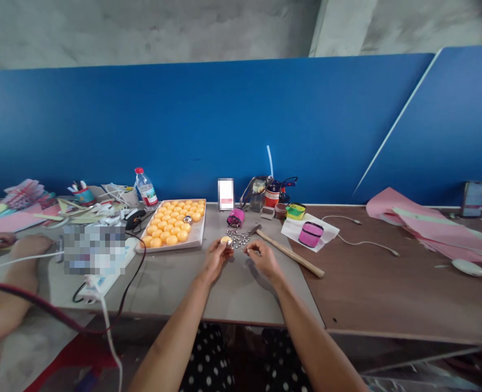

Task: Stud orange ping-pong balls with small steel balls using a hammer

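1. Just below the centre of the frame, the left hand (215, 260) has its fingers closed around a small rounded orange-yellow piece (226, 240) with shiny silver bits on it.
2. The right hand (262, 257) is just beside it, thumb and forefinger narrowed together; whether they pinch anything, I cannot tell.
3. Right above both hands lies a loose scatter of small shiny metal pieces (237, 237) on the grey work surface (241, 299).
4. Above that, a magenta cylindrical container (236, 216) lies on its side, its mouth towards the scatter.
5. Right of centre, a wooden-handled hammer (293, 253) lies slantwise, its head near the metal pieces.
6. Left of centre, a shallow pale tray (200, 235) holds rows of glossy orange-yellow balls (171, 226) and one silver-studded ball (187, 219).
7. At the left edge, another person's forearms (16, 283) rest on the table.
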`<state>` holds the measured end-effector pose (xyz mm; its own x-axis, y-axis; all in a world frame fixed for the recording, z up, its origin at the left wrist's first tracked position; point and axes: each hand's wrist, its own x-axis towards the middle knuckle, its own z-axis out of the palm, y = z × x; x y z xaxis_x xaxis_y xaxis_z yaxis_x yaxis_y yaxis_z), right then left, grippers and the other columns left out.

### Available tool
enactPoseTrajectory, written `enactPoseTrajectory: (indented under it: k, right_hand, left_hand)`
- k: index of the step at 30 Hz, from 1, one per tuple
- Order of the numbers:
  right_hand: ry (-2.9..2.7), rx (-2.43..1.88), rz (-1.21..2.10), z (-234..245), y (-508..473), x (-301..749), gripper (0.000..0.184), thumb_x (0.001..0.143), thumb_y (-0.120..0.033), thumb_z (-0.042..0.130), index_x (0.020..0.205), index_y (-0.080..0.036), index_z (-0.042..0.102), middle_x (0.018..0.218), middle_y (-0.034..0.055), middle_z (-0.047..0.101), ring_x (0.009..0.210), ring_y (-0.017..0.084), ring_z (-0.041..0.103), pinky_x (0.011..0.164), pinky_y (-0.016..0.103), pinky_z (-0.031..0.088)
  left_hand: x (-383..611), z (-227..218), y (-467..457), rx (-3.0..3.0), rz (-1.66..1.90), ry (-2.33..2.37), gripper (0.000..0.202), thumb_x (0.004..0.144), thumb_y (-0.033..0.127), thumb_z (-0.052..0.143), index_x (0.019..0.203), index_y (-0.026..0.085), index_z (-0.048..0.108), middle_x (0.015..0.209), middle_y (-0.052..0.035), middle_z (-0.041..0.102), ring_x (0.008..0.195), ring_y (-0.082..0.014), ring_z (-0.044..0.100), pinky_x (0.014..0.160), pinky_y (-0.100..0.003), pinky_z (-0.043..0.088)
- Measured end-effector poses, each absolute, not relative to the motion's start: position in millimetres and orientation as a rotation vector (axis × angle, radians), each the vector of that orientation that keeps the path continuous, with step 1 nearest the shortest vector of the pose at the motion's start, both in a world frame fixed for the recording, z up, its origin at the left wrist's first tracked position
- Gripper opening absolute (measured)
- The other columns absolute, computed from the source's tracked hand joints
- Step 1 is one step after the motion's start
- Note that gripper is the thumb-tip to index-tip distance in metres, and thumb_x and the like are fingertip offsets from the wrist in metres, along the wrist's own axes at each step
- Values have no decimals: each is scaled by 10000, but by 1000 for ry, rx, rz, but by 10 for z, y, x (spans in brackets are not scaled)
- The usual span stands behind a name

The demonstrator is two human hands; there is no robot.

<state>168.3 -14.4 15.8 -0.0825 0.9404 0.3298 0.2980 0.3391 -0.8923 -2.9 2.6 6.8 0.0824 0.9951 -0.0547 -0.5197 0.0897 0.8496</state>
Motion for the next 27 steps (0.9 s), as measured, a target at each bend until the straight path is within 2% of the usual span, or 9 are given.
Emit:
enactPoseTrajectory:
  k: [7,15,27]
  right_hand:
    - [-1304,-1063,1046,126,-91,1604,162,662,-321,567,732,-178,594,610,-23,519,580,106,443,563,234,354]
    - [-1187,-949,1251,170,-132,1583,237,652,-336,615,809,-166,666,688,11,619,650,122,528,650,267,408]
    - [-1211,-955,1227,85,-97,1504,151,626,-290,595,736,-187,612,611,-24,574,602,109,499,636,259,402]
  left_hand:
    - [-23,150,-48,872,1268,790,429,618,314,748,1000,174,612,919,-46,654,679,-131,615,630,-248,464]
    - [-36,78,-18,913,1243,815,459,634,327,736,1050,183,608,953,-58,649,705,-141,620,642,-253,465]
    - [-35,84,-34,975,1212,821,462,659,370,714,1062,183,591,898,-63,651,668,-143,611,641,-282,483]
